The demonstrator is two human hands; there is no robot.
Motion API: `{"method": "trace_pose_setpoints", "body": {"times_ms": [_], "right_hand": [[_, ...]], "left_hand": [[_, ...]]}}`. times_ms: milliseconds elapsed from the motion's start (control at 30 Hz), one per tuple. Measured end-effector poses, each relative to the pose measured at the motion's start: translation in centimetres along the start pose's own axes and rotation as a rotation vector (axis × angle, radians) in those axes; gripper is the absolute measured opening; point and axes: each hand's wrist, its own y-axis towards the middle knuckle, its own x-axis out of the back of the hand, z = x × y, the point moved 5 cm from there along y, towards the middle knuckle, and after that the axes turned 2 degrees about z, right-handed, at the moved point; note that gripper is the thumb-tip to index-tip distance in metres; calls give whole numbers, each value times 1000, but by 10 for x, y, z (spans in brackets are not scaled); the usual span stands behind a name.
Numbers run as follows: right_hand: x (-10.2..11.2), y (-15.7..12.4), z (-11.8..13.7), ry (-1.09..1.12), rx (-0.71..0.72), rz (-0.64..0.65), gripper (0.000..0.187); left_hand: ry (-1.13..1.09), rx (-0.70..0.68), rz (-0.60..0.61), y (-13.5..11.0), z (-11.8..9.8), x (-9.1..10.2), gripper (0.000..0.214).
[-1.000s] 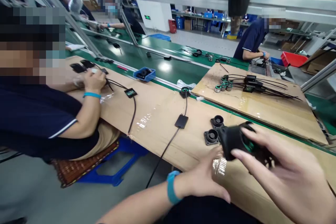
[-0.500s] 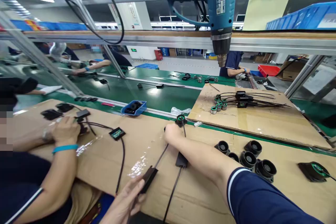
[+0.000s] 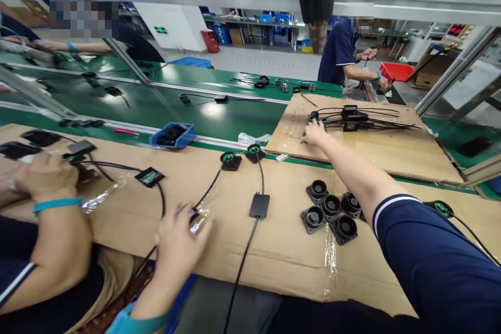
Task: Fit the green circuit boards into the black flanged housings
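My left hand [image 3: 179, 248] is low over the cardboard, thumb and fingers around a black box [image 3: 193, 214] mostly hidden under it. The box's cable runs up to a black fan housing [image 3: 230, 160] with a green ring-shaped board. My right hand [image 3: 315, 133] reaches far forward, its fingers closed down among small motor stators [image 3: 313, 116] with green boards, which it partly covers. Between my arms lies another black cable box [image 3: 260, 205], wired to a second fan housing [image 3: 255, 153]. Several black fans [image 3: 331, 204] sit beside my right forearm.
Cables with black boxes [image 3: 352, 117] lie on the far cardboard sheet [image 3: 297, 151]. A blue bin [image 3: 173, 135] holds black parts. At left, a co-worker's hand [image 3: 50, 175] works near a cabled board [image 3: 149, 177]. A drill chuck [image 3: 316, 0] hangs above.
My right hand has moved from the fan housing, which now lies on the near cardboard, forward to the stators. My left hand has moved forward with the box. The view has tilted down.
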Motion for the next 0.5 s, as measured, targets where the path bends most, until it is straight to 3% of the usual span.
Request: {"method": "trace_pose_setpoints", "body": {"times_ms": [100, 233, 333, 433, 500], "right_hand": [[-1, -14, -2, 35, 51, -41, 51], [29, -52, -21, 112, 52, -182, 44], [80, -109, -61, 242, 42, -484, 50], [139, -199, -107, 311, -4, -797, 55], [173, -273, -132, 357, -15, -986, 59]], "left_hand": [[-295, -233, 114, -41, -83, -22, 55], [-509, -299, 360, -77, -169, -79, 72], [-563, -257, 428, -82, -205, -118, 87], [-615, -299, 428, -81, -222, -133, 57], [-656, -356, 398, -87, -223, -126, 39]]}}
